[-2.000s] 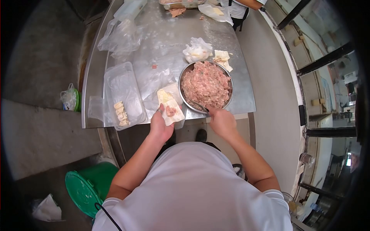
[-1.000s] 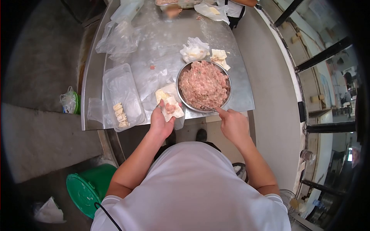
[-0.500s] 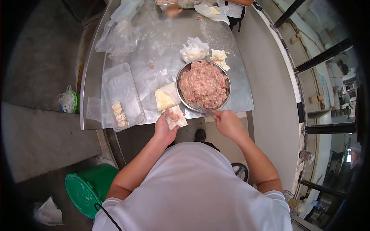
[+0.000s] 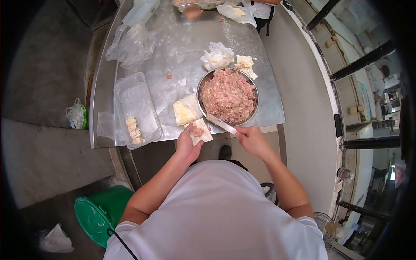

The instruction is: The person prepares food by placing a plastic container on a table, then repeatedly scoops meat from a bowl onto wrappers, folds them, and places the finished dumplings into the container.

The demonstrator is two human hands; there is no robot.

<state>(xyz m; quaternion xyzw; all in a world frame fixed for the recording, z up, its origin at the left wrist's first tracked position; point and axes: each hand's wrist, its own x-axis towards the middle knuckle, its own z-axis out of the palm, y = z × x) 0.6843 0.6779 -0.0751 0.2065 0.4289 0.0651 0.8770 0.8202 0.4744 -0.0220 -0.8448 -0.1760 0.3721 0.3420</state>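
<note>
My left hand (image 4: pixel 187 144) holds a square dough wrapper (image 4: pixel 205 137) with a dab of minced meat (image 4: pixel 198 131) on it, at the table's front edge. My right hand (image 4: pixel 252 139) grips the handle of a flat spreading blade (image 4: pixel 222 124); its tip lies at the near rim of a steel bowl (image 4: pixel 199 105). Pink minced meat (image 4: pixel 229 94) is heaped in that bowl. A stack of yellowish wrappers (image 4: pixel 185 111) lies just beyond my left hand. To the left, a clear plastic tray (image 4: pixel 135 93) holds several folded dumplings (image 4: pixel 134 131) in its near corner.
Behind the bowl sit a crumpled white bag (image 4: pixel 216 55) and more wrapper pieces (image 4: pixel 245 65). Plastic bags (image 4: pixel 132 41) lie at the table's back left. Another person's arm (image 4: pixel 268 1) shows at the far end, near a meat container (image 4: pixel 199 6). A green bucket (image 4: pixel 104 212) stands on the floor.
The blade has swung from the bowl's near edge toward the left, nearer the wrapper, and shows its flat side. My left hand has shifted slightly right with the wrapper.
</note>
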